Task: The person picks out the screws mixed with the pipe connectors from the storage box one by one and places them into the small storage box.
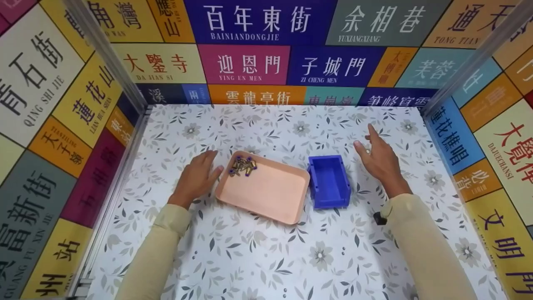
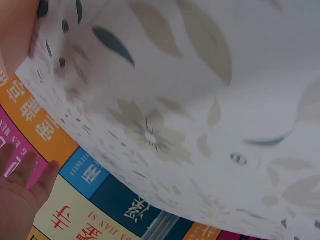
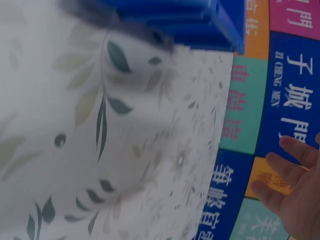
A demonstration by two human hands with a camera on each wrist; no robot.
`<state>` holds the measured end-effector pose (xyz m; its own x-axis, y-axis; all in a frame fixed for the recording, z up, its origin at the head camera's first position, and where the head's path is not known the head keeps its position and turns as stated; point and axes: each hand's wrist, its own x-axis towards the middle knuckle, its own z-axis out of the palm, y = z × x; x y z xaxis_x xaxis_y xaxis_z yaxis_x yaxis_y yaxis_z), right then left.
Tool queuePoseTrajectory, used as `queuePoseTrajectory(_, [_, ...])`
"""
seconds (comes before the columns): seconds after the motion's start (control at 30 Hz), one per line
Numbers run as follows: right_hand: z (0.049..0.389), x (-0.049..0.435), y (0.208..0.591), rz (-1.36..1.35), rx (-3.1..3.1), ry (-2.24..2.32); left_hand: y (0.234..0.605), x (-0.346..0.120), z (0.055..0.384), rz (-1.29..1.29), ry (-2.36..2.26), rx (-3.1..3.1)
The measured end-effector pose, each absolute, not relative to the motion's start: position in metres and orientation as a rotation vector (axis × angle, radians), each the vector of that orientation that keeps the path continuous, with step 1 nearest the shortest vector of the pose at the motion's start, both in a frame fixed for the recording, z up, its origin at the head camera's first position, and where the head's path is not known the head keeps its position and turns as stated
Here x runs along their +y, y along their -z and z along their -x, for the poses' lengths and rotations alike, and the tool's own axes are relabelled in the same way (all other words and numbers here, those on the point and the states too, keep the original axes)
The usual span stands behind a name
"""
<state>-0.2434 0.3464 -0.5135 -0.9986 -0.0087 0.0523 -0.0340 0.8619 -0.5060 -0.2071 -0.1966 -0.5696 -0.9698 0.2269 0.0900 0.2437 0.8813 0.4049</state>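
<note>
On the counter (image 1: 250, 258), near the middle, a tray (image 1: 270, 189) set askew, left end farther back, right end nearer the front. In its far left corner, a loose heap of brass pieces (image 1: 243, 165), some with blue ends, close to the rim on 2 sides; bare tray floor stretching from there to the right and to the front. Just right of the tray, an upright bin (image 1: 331, 182), blue, open side up, left edge against or almost against the tray's right rim; cannot tell if touching.

At the tray's left rim, the left hand (image 1: 195, 179), thumb tip just beside the edge, contact impossible to tell. Fingers (image 2: 45, 182) loosely extended, released, grasping nothing. Right of the bin, the right hand (image 1: 379, 160), with a strip of counter between; fingers spread, likewise released, grasping nothing.

Behind tray and bin, a broad band of counter up to the back wall (image 1: 250, 64); in front, another wide stretch between the left sleeve (image 1: 154, 254) and the right sleeve (image 1: 429, 246). Outside the arms, narrower margins toward the left wall (image 1: 58, 137) and the right wall (image 1: 495, 166). At the 2 back corners, 1 post (image 1: 110, 50) each.
</note>
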Motion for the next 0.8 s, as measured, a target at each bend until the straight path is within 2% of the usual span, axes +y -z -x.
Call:
queuePoseTrajectory(0.23, [0.24,0.316,0.517,-0.159,-2.841,-0.934,0.586,-0.188,0.19,0.428,0.684,-2.977])
queuePoseTrajectory(0.5, [0.24,0.28,0.512,-0.287,-2.715,-1.001,0.599,-0.176,0.187,0.424,0.701,-2.937])
queuePoseTrajectory(0.8, [0.244,0.239,0.518,-0.424,-2.678,-1.081,0.613,-0.173,0.189,0.275,0.719,-3.06])
